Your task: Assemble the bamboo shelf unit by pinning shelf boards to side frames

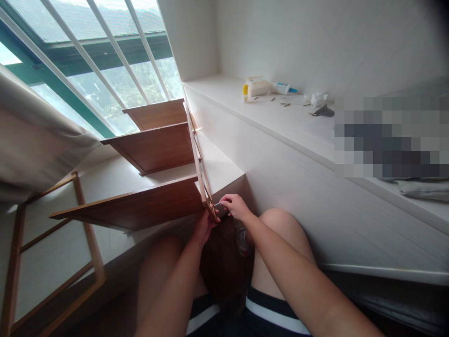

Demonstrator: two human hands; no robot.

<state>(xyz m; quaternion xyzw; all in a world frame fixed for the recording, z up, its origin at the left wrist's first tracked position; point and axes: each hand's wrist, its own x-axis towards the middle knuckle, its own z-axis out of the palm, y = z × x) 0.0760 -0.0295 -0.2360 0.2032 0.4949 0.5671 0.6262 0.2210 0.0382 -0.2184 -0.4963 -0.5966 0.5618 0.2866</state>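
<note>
A brown wooden shelf unit (157, 201) with three boards lies on its side on a white surface. My left hand (205, 226) is closed around the near end of its slim wooden side frame (200, 180), with the fingers partly hidden behind the wood. My right hand (235, 206) is just to the right and pinches a thin metal rod (218, 203) between thumb and fingers. The rod points left at the frame's end. Whether its tip sits in the wood is too small to tell.
A second wooden side frame (89, 234) leans at the left, by a curtain (38, 145). On the white ledge (224, 100) are several screws (285, 104), a yellow-capped bottle (244, 93), a blue-tipped tube (282, 88) and crumpled plastic (315, 99). A barred window (115, 61) is behind.
</note>
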